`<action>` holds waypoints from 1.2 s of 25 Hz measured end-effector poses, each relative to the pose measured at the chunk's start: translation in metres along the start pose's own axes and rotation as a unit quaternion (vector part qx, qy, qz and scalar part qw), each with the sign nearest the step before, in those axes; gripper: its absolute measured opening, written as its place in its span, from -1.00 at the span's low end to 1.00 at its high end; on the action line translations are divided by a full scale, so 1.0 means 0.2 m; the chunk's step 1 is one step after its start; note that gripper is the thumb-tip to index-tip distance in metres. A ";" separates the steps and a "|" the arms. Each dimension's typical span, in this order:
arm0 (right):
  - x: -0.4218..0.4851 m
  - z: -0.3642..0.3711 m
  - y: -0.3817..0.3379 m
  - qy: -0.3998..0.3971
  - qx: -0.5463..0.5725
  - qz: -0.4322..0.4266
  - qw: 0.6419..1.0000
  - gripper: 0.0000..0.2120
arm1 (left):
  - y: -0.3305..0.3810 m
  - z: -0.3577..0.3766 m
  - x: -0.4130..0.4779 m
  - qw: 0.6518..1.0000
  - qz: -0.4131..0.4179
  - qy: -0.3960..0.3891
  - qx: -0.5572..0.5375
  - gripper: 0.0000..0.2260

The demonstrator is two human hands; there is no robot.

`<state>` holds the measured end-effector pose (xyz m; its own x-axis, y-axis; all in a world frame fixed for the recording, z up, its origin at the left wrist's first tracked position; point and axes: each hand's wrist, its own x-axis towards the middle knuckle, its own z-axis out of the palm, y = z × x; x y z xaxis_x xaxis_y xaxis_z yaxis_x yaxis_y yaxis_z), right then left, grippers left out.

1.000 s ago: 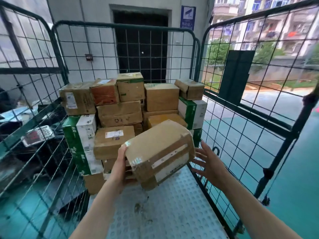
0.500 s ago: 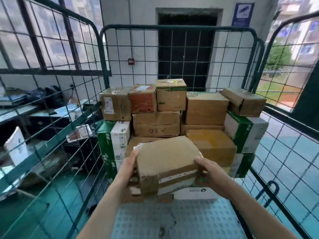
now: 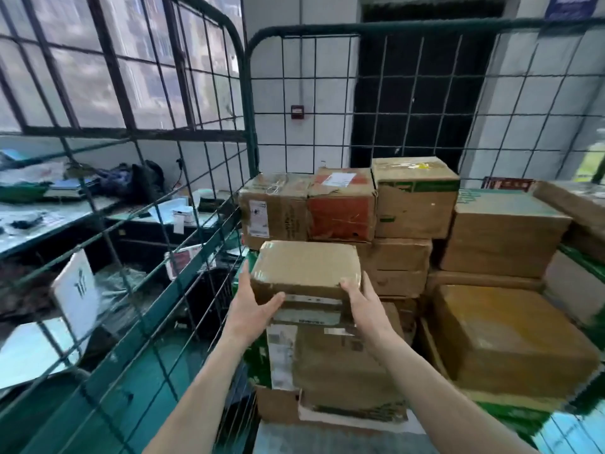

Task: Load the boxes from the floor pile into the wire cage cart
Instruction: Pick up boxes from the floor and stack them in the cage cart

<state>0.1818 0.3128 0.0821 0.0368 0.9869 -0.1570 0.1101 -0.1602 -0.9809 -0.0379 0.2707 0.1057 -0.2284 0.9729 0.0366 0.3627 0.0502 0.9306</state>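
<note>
The box (image 3: 306, 273), long axis running left to right, sits low over the near-left stack (image 3: 327, 365) inside the cart (image 3: 247, 132), the left hand (image 3: 250, 306) and right hand (image 3: 365, 306) equally near with fingers gripping its short ends.

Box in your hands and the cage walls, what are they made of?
The box looks like brown cardboard, dull and creased, wrapped in shiny clear tape that glints at its corners. The cage walls are probably metal: a thin wire grid set in thicker tubes, painted dark green with a slight sheen.
</note>
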 end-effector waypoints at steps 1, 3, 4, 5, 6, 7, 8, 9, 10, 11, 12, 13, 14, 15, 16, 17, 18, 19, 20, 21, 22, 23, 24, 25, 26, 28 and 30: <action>0.09 0.07 -0.01 -0.021 -0.022 -0.003 1.000 -0.09 | -0.02 -0.03 0.08 1.000 0.009 0.013 0.011 -0.16; 0.21 0.14 -0.02 -0.064 -0.036 -0.016 0.997 -0.08 | -0.05 -0.06 0.20 0.999 0.020 0.028 0.032 -0.17; 0.27 0.17 -0.05 -0.080 -0.040 -0.022 0.996 -0.10 | -0.07 -0.08 0.27 0.998 0.024 0.040 0.042 -0.17; 0.29 0.20 -0.08 -0.091 -0.052 -0.030 0.994 -0.15 | -0.09 -0.08 0.32 0.997 0.026 0.052 0.055 -0.17; 0.32 0.23 -0.10 -0.099 -0.062 -0.042 0.992 -0.22 | -0.10 -0.09 0.36 0.995 0.028 0.070 0.065 -0.18; 0.35 0.25 -0.12 -0.106 -0.072 -0.051 0.990 -0.29 | -0.11 -0.09 0.40 0.993 0.028 0.089 0.074 -0.20; 0.38 0.27 -0.13 -0.112 -0.083 -0.062 0.988 -0.33 | -0.12 -0.09 0.42 0.991 0.027 0.105 0.083 -0.23; 0.40 0.29 -0.14 -0.113 -0.095 -0.068 0.987 -0.35 | -0.12 -0.08 0.45 0.988 0.025 0.117 0.092 -0.28; 0.42 0.31 -0.15 -0.110 -0.105 -0.069 0.986 -0.37 | -0.14 -0.08 0.47 0.986 0.027 0.128 0.103 -0.32; 0.44 0.33 -0.14 -0.110 -0.109 -0.067 0.986 -0.39 | -0.15 -0.07 0.50 0.984 0.027 0.134 0.116 -0.36; 0.46 0.35 -0.13 -0.111 -0.111 -0.064 0.986 -0.39 | -0.17 -0.07 0.52 0.982 0.029 0.136 0.127 -0.38; 0.48 0.36 -0.13 -0.111 -0.114 -0.059 0.985 -0.38 | -0.18 -0.06 0.54 0.981 0.030 0.136 0.135 -0.39; 0.49 0.37 -0.12 -0.110 -0.119 -0.053 0.985 -0.34 | -0.19 -0.05 0.56 0.980 0.031 0.136 0.142 -0.39; 0.51 0.38 -0.11 -0.107 -0.126 -0.047 0.985 -0.29 | -0.21 -0.05 0.57 0.979 0.031 0.138 0.149 -0.39; 0.52 0.38 -0.10 -0.104 -0.135 -0.044 0.984 -0.25 | -0.22 -0.04 0.59 0.977 0.031 0.142 0.158 -0.40; 0.52 0.39 -0.10 -0.100 -0.148 -0.042 0.983 -0.23 | -0.24 -0.03 0.60 0.974 0.030 0.147 0.170 -0.40; 0.53 0.40 -0.10 -0.099 -0.161 -0.052 0.980 -0.24 | -0.25 -0.02 0.60 0.971 0.028 0.153 0.182 -0.40; 0.53 0.41 -0.10 -0.104 -0.176 -0.067 0.977 -0.27 | -0.26 -0.02 0.61 0.968 0.026 0.160 0.192 -0.41; 0.54 0.42 -0.11 -0.112 -0.193 -0.081 0.972 -0.30 | -0.27 -0.01 0.62 0.964 0.026 0.168 0.205 -0.42; 0.55 0.44 -0.12 -0.121 -0.210 -0.090 0.966 -0.32 | -0.27 -0.01 0.63 0.959 0.031 0.174 0.222 -0.42; 0.55 0.44 -0.12 -0.126 -0.226 -0.097 0.961 -0.33 | -0.28 0.00 0.63 0.954 0.042 0.177 0.239 -0.43; 0.57 0.44 -0.13 -0.132 -0.238 -0.101 0.957 -0.33 | -0.29 0.00 0.64 0.950 0.056 0.180 0.251 -0.44; 0.59 0.44 -0.12 -0.136 -0.246 -0.103 0.954 -0.32 | -0.29 0.01 0.65 0.947 0.065 0.181 0.257 -0.44; 0.61 0.44 -0.11 -0.137 -0.251 -0.105 0.952 -0.32 | -0.30 0.02 0.66 0.946 0.069 0.182 0.258 -0.45; 0.63 0.43 -0.11 -0.136 -0.254 -0.111 0.951 -0.32 | -0.30 0.02 0.67 0.946 0.069 0.182 0.258 -0.45; 0.66 0.43 -0.11 -0.128 -0.261 -0.125 0.949 -0.35 | -0.30 0.04 0.70 0.947 0.063 0.179 0.260 -0.44; 0.69 0.44 -0.12 -0.126 -0.272 -0.138 0.944 -0.38 | -0.32 0.05 0.72 0.945 0.059 0.174 0.272 -0.45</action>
<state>0.0965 0.4547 0.0744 -0.2975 0.9547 0.0075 0.5768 0.1860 -0.7954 -0.0855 0.4107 0.0481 -0.4054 0.8511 0.3337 0.7937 0.1465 0.5905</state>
